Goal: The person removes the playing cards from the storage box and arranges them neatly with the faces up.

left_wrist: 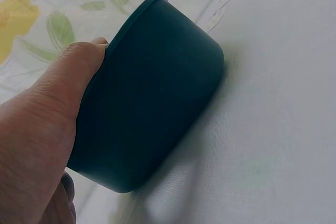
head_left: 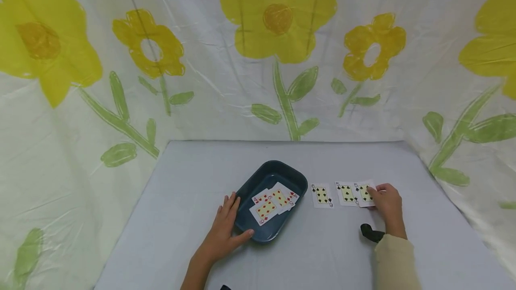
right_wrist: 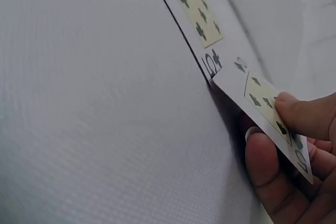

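Observation:
In the head view, my right hand (head_left: 388,205) pinches a black five playing card (head_left: 363,193) at its right edge, thumb on the face and fingers beneath. The right wrist view shows this card (right_wrist: 260,106) tilted, its far corner overlapping the five of clubs (right_wrist: 202,19) that lies flat. Left of the fives lies a black six card (head_left: 321,196). My left hand (head_left: 221,232) holds the near left corner of a dark teal tray (head_left: 270,236), thumb and fingers spread along its rim. Inside the tray lie several overlapping red cards (head_left: 267,209), with a six of diamonds on top.
A pale cloth covers the table (head_left: 314,254). Behind it hangs a white curtain (head_left: 209,102) painted with yellow flowers. A black strap end (head_left: 371,233) sticks out beside the right sleeve (head_left: 395,263).

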### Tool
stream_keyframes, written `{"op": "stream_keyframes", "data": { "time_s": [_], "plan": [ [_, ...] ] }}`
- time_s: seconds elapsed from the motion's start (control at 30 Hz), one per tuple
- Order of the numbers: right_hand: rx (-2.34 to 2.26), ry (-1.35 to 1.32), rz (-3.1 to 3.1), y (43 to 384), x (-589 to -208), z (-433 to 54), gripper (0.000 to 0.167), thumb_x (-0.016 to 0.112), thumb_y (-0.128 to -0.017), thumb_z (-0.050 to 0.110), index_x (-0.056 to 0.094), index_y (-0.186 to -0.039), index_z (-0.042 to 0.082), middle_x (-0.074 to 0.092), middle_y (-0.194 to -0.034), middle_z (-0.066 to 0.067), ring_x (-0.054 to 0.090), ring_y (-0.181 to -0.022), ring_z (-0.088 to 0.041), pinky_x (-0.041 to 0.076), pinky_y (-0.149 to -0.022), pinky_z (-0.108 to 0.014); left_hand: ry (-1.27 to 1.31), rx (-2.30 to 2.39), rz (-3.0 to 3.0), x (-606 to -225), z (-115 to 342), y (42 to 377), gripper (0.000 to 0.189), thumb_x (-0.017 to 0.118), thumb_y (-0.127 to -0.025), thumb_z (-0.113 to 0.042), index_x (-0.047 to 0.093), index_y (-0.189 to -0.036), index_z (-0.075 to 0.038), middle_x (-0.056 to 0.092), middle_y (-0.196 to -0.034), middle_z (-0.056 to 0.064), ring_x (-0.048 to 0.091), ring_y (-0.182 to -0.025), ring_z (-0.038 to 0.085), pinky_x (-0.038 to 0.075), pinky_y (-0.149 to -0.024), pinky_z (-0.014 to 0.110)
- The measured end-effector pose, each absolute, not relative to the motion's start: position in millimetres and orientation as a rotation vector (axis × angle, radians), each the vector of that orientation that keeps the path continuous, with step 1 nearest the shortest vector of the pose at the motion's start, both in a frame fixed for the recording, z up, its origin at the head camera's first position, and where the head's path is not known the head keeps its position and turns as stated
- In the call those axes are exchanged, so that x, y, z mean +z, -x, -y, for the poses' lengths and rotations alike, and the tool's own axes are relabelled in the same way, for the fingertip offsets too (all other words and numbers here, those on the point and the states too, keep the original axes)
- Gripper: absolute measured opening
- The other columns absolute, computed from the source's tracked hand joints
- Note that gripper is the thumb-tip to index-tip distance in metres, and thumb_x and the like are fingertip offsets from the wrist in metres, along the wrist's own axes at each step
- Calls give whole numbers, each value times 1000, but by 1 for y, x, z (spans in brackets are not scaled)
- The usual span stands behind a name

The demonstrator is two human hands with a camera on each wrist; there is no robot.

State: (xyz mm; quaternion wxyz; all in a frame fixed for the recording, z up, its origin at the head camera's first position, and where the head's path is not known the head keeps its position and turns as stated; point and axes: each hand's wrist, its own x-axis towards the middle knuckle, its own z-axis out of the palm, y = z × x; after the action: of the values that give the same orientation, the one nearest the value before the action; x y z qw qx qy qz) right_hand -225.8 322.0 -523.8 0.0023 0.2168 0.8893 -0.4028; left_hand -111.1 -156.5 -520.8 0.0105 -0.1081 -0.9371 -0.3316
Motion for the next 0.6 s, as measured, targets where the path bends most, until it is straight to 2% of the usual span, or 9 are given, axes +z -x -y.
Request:
{"op": "stream_keyframes", "data": {
  "time_s": [0.13, 0.43, 0.6],
  "plan": [
    [-1212, -686, -2833, 231, -523, -324, 36, 58, -99, 20, 50, -115, -11, 56, -101, -25, 57, -86, -32, 45, -60, -32, 331, -1034, 2928, -522, 157, 111, 98, 71, -86, -56, 24, -160, -12, 9, -168, 3, 2, -153, 29, 11, -119, 55],
    [-994, -661, -2975, 230, -524, -324, 27, 59, -98, 16, 50, -103, -9, 54, -89, -24, 50, -84, -37, 42, -70, -45, 320, -1039, 2942, -521, 155, 112, 99, 70, -86, -57, 23, -161, -12, 9, -168, 2, 1, -153, 29, 11, -118, 56],
    [-938, -665, -2961, 234, -526, -325, 33, 61, -97, 17, 51, -107, -13, 55, -95, -27, 51, -87, -39, 44, -73, -49, 303, -1027, 2961, -520, 156, 112, 99, 70, -86, -58, 22, -161, -13, 8, -168, 0, -1, -153, 25, 9, -119, 53]
  ]
}}
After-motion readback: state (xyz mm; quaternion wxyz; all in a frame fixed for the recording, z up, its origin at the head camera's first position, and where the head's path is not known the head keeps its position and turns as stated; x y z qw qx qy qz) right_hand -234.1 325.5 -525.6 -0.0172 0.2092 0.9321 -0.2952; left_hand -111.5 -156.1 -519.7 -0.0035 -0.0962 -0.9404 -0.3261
